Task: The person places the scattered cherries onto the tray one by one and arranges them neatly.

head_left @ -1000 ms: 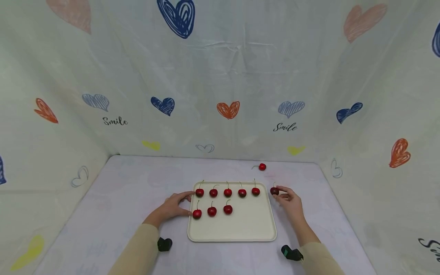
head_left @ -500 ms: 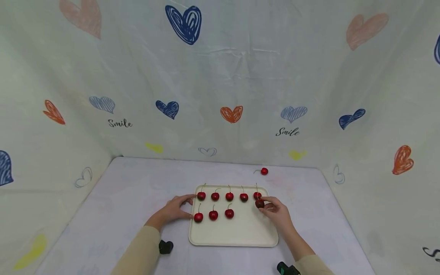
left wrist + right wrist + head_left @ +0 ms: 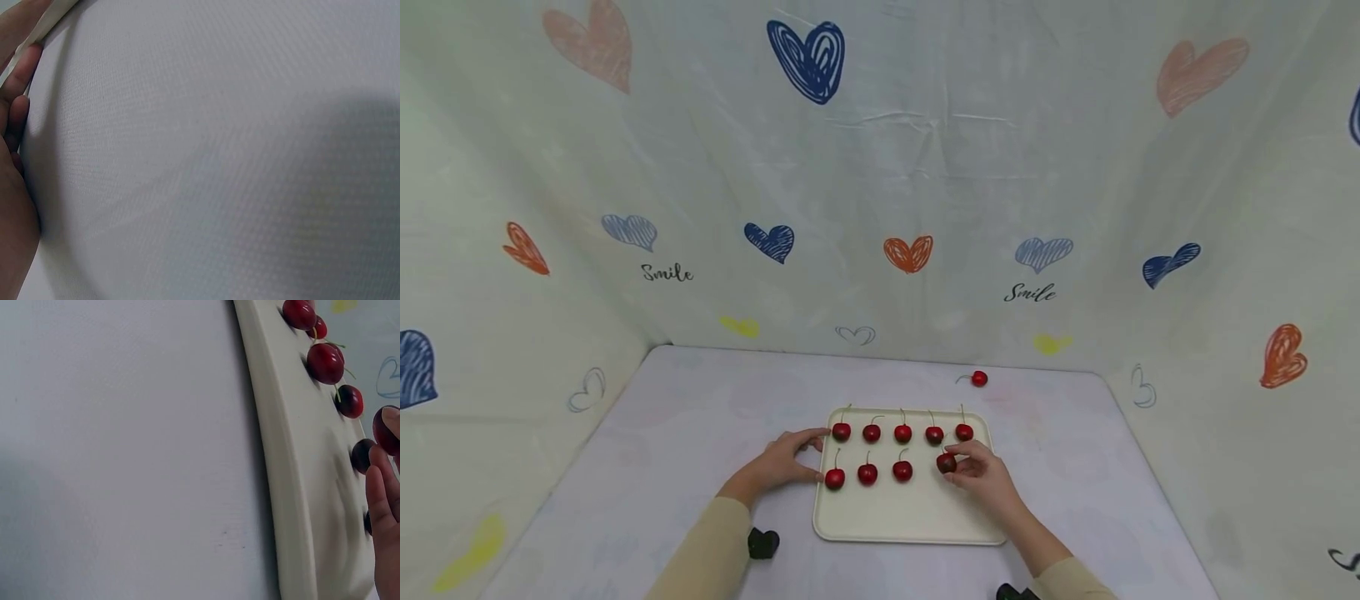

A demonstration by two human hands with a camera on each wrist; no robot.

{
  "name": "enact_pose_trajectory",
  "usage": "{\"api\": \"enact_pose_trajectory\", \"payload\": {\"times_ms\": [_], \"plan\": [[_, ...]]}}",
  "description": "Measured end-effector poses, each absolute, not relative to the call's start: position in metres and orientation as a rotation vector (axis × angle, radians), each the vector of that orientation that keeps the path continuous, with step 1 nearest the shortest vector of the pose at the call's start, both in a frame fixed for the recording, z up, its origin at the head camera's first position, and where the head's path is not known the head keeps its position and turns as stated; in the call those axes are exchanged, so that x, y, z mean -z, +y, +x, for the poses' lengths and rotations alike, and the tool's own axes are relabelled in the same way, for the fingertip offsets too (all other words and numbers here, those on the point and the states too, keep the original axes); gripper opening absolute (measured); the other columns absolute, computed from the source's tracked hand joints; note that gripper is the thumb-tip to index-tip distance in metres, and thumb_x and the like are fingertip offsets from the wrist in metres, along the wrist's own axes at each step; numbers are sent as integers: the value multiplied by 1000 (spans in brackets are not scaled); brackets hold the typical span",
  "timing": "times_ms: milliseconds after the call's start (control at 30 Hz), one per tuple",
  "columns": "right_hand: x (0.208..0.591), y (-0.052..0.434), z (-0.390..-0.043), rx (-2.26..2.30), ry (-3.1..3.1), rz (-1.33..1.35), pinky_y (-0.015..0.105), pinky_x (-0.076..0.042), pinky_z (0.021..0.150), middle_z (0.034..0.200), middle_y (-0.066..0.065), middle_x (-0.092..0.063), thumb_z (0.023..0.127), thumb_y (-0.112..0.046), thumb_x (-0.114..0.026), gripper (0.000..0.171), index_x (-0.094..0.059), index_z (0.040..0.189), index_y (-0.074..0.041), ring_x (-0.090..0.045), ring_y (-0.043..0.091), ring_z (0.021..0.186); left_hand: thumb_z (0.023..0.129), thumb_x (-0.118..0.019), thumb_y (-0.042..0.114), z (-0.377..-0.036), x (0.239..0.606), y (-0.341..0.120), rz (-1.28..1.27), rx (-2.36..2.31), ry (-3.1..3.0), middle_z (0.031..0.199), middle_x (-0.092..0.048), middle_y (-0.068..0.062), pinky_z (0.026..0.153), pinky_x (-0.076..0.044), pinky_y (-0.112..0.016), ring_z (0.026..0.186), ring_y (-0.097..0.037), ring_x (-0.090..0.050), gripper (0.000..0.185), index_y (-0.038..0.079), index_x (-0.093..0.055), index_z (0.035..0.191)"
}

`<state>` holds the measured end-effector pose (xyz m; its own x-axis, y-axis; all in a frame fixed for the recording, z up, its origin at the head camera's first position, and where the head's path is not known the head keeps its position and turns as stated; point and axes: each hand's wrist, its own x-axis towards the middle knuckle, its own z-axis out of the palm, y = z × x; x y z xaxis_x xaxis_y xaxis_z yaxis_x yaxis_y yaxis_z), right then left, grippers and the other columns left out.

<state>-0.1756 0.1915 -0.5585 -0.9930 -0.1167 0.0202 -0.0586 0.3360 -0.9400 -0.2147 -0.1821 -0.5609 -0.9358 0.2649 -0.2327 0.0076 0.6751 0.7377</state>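
A cream rectangular tray (image 3: 902, 517) lies before me with two rows of red cherries with stems on it. Five stand along the far row; several, such as this cherry (image 3: 902, 471), stand in the near row. With thumb and fingers my right hand (image 3: 988, 482) pinches a dark red cherry (image 3: 946, 463) over the tray, to the right of the near row. The right wrist view also shows this held cherry (image 3: 386, 431) at its right edge. My left hand (image 3: 781, 465) touches the tray's left rim, thumb and index finger spread apart.
One loose cherry (image 3: 979, 378) lies beyond the tray near the back edge of the white-covered table (image 3: 700, 400). A pale curtain (image 3: 865, 167) printed with hearts hangs behind and at both sides. Dark wrist gear (image 3: 763, 544) sits by the left sleeve.
My right hand has carried the dark cherry from beyond the tray's right edge leftward and nearer, over the tray beside the near row. My left hand has stayed at the rim.
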Motion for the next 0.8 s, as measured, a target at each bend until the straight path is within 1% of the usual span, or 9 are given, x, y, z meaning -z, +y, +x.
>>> {"api": "enact_pose_trajectory", "payload": {"times_ms": [200, 367, 567, 800], "plan": [[565, 187, -173, 1735, 2500, -251, 24, -52, 74, 108, 9, -60, 77, -4, -82, 35, -72, 110, -3, -61, 17, 83, 69, -89, 29, -215, 560, -181, 227, -1107, 2591, 103, -52, 12, 94, -37, -52, 105, -18, -44, 76, 24, -56, 137], [568, 184, -171, 1715, 2515, -303, 24, -53, 74, 107, 7, -60, 78, -4, -81, 31, -72, 107, -4, -62, 15, 84, 69, -89, 28, -215, 560, -180, 232, -1092, 2600, 102, -52, 12, 93, -38, -51, 103, -17, -44, 76, 24, -56, 137], [571, 184, -171, 1651, 2572, -297, 24, -53, 72, 104, 1, -60, 78, -5, -81, 29, -73, 105, -10, -61, 12, 81, 69, -89, 29, -214, 559, -179, 218, -1097, 2591, 104, -53, 12, 94, -37, -52, 105, -17, -44, 75, 24, -56, 137], [574, 182, -171, 1659, 2585, -267, 23, -50, 65, 98, 0, -60, 76, -8, -83, 28, -73, 102, -12, -58, 12, 74, 69, -88, 28, -212, 557, -180, 220, -1102, 2594, 105, -53, 12, 93, -38, -51, 106, -17, -44, 75, 24, -56, 137]]}}
